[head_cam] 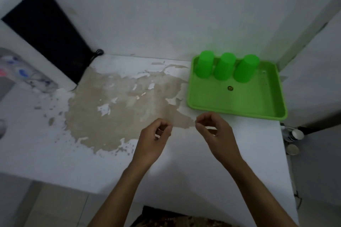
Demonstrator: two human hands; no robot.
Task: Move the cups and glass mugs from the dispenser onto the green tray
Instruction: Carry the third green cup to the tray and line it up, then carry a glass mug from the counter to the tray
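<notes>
Nearest the camera, over the white peeling countertop, the left hand and right hand hovered loosely curled and empty. Beyond the right hand lay the shallow green plastic tray, three upturned green plastic cups along its far edge. The white water dispenser stood far left, nearer the left hand; any remaining glass mugs there were too blurred to tell.
</notes>
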